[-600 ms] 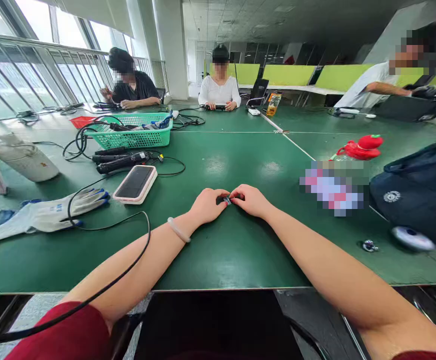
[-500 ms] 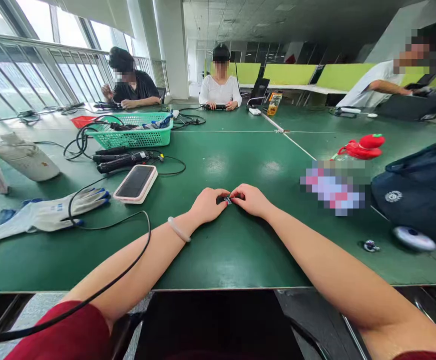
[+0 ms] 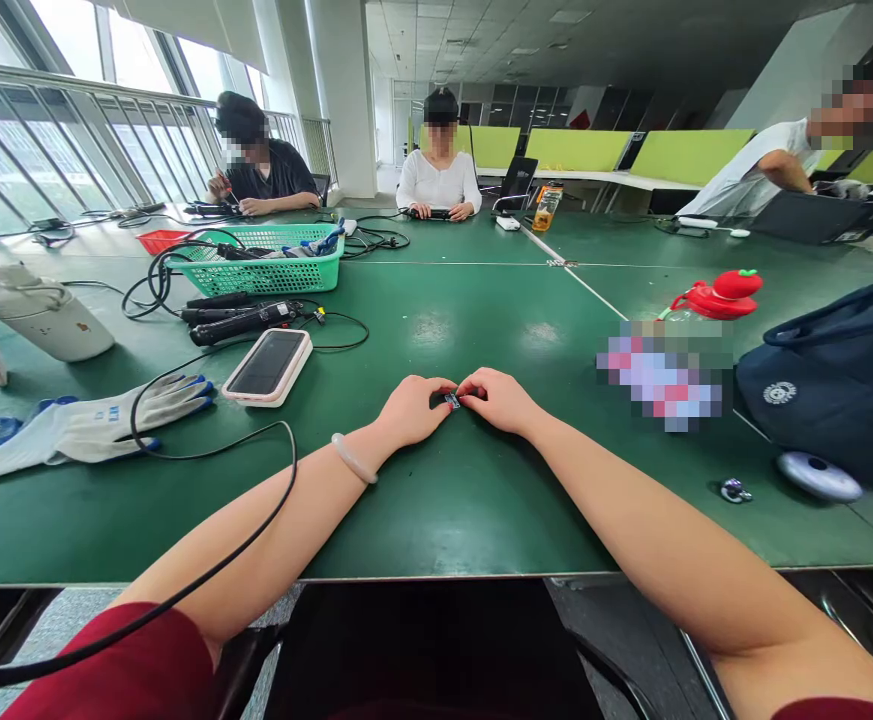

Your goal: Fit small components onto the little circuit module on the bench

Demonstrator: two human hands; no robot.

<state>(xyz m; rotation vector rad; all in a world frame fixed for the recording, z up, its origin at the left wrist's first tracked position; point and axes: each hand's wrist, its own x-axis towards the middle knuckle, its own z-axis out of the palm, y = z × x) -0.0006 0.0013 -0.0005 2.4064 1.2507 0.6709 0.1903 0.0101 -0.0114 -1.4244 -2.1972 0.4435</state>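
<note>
Just above the green table, my two hands meet at the fingertips. A small, flat, dark piece with pale markings sits between them; it is too small to tell what it is. My left hand is closed in a pinch on this piece, a pale bangle round its wrist. From the other side my right hand has thumb and fingers pressed together at the piece's edge. Those fingers hide part of it.
To the left lie a phone, a work glove and black handheld devices with cables. Behind them stands a green basket. A dark blue bag and a red-capped bottle are on the right. Several people sit around the table.
My hands keep nearly the same pose around the small piece. The whole view has shifted slightly. At the far right, a person in white has changed the position of their arm.
</note>
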